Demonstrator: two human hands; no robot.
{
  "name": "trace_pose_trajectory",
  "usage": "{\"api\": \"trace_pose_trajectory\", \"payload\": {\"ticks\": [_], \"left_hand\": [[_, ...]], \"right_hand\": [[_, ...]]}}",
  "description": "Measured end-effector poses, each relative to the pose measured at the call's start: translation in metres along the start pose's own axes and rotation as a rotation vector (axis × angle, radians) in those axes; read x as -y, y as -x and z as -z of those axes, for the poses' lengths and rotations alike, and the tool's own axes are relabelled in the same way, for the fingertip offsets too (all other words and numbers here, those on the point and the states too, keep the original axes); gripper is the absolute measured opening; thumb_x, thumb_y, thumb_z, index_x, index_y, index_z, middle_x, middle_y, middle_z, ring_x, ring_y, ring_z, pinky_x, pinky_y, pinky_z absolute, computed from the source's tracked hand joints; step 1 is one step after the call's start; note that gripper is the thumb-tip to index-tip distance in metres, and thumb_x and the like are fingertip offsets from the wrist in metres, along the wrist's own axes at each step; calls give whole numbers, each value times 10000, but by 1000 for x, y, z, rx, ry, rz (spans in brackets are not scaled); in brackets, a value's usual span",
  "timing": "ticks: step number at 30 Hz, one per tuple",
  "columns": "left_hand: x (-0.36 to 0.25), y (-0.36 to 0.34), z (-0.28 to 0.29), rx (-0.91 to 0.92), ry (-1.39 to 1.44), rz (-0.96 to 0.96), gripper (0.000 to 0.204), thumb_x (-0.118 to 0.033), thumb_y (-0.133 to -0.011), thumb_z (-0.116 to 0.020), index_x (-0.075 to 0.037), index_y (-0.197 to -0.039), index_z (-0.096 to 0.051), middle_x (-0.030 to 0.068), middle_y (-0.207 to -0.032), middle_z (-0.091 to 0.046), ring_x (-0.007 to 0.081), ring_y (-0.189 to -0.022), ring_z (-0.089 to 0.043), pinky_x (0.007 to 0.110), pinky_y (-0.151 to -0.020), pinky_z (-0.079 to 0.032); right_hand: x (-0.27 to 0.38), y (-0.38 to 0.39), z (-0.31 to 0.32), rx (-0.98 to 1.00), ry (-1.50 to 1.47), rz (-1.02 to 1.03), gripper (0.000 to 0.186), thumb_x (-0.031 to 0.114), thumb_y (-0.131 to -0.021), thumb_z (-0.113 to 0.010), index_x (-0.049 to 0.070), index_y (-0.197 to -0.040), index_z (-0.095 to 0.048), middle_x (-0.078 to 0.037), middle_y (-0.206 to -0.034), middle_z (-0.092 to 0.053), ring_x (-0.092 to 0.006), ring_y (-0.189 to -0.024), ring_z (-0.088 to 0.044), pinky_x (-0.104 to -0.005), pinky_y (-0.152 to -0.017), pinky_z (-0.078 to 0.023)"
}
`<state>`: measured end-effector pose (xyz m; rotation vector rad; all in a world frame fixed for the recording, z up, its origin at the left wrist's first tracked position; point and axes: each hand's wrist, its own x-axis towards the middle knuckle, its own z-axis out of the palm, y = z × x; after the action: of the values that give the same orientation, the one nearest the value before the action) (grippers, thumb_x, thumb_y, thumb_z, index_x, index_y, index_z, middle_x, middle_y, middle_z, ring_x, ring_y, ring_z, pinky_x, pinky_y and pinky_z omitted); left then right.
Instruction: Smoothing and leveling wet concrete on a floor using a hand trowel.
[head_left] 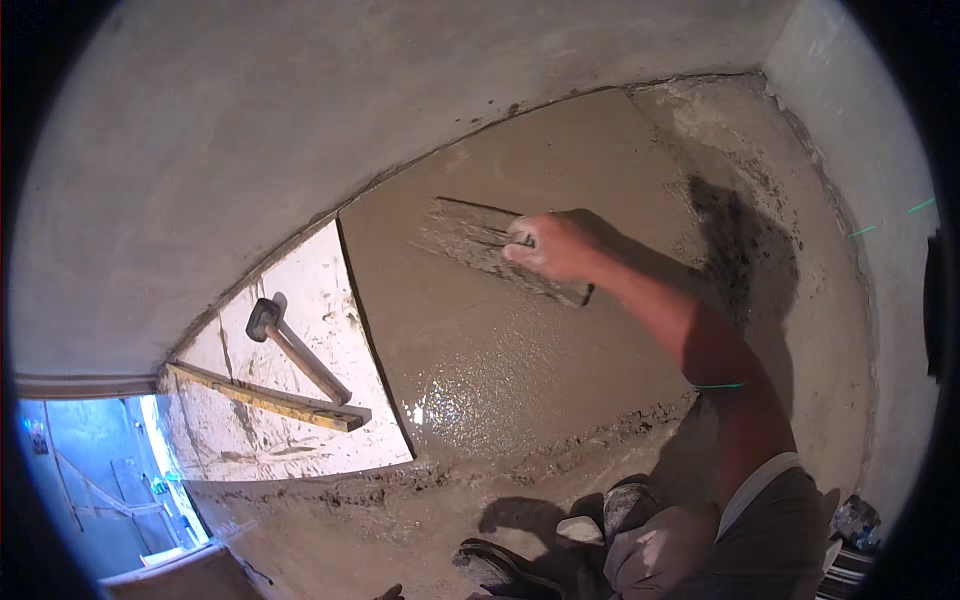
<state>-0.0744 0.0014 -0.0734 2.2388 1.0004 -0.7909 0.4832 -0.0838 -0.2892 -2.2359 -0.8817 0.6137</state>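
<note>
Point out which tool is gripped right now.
The flat rectangular trowel, gripped in the right hand on the wet mortar; the dark-headed mallet and yellow bar lie untouched on the white board.

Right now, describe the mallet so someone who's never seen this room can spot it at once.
Find the white panel to the left of the wet mortar. The mallet lies on it, between the wall and the yellow bar. Unlike that long straight bar, it has a dark, blocky head on a wooden handle.
</note>
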Motion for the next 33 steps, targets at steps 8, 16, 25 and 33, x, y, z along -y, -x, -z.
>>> {"api": "trace_pose_trajectory", "payload": {"ticks": [8,16,25,33], "left_hand": [[-6,-1,4,-5,-6,-38,595,-235,-917,-726,-90,-1448,-503,178,-1180,-689,321,-952,-707,429,-787,-572],[6,2,-4,17,3,-37,599,-252,-932,-715,-77,-1458,-489,186,-1182,-683,316,-954,-699,433,-792,-571],[6,-3,-3,4,5,-44,593,-236,-926,-722,-73,-1450,-497,180,-1159,-691,314,-940,-702,429,-797,-571],[-1,-21,-1,48,-32,-32,583,-222,-917,-731,-69,-1436,-514,188,-1152,-694,313,-944,-705,428,-793,-574]], "right_hand": [[74,-33,-67,-27,-84,-52,348,366,-981,-608,32,-1079,-610,-240,-1068,-689,-409,-1047,-669,-519,-883,-522],[74,-51,-84,-120,-127,-169,320,312,-954,-653,42,-1127,-637,-229,-1079,-714,-402,-1100,-669,-528,-914,-523],[-7,-28,2,-238,7,-370,426,410,-980,-608,39,-1188,-606,-222,-1165,-685,-418,-1142,-632,-541,-961,-488],[-155,-5,77,-534,108,-507,549,504,-981,-595,23,-1244,-599,-279,-1163,-662,-448,-1121,-630,-508,-936,-501]]}}
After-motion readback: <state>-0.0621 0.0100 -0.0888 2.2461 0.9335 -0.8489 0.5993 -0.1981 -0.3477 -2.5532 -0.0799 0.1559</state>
